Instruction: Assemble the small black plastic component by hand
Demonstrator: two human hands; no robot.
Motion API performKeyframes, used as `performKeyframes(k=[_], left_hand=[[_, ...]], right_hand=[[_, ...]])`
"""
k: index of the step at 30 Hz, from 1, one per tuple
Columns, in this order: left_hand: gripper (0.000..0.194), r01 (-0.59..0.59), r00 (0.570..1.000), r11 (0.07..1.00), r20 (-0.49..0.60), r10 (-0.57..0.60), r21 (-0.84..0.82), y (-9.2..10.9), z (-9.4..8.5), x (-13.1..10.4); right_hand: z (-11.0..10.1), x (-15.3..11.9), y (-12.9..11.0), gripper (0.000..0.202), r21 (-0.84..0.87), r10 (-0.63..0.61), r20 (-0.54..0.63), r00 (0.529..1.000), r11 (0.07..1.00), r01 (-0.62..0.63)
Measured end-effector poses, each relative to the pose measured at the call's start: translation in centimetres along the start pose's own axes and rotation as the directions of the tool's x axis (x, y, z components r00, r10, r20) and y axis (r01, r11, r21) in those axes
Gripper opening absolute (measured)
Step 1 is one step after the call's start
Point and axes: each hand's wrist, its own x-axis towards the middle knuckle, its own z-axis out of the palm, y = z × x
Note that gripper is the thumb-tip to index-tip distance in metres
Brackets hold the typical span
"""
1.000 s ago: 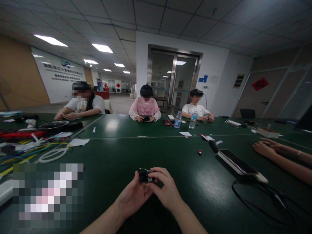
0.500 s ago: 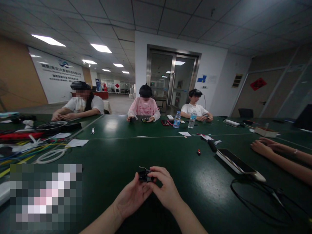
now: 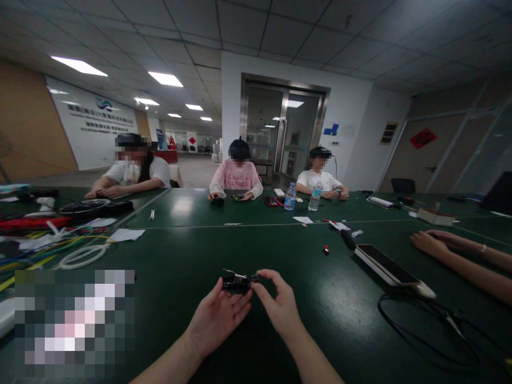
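Observation:
My left hand is palm up over the table, thumb and fingers closed around a small black device. A thin silver strip runs along the device's top and sticks up at its left end; I cannot make out its exact kind. At its right end, my right hand pinches a small dark piece between thumb and index finger. Whether that piece is still joined to the device I cannot tell.
A phone on a white block and a black cable lie to the right, near another person's arms. A small red item sits ahead. Tangled wires cover the left. Bottles stand before three seated people.
My right hand has shifted right, from over the device to its right end, now pinching the small dark piece. More of the device and its silver strip shows.

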Motion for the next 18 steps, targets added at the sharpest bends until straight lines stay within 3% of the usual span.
performKeyframes(k=[10,18], left_hand=[[0.035,-0.091,0.989,0.996,-0.120,0.091,0.004,0.0,0.4,0.0],[0.036,-0.115,0.987,0.993,-0.111,0.114,-0.005,0.0,0.2,0.1]], right_hand=[[-0.8,0.7,1.4,0.025,0.321,0.212,-0.203,0.956,0.937,-0.140],[-0.9,1.1,1.6,0.024,0.565,0.364,-0.276,0.890,0.810,-0.157]])
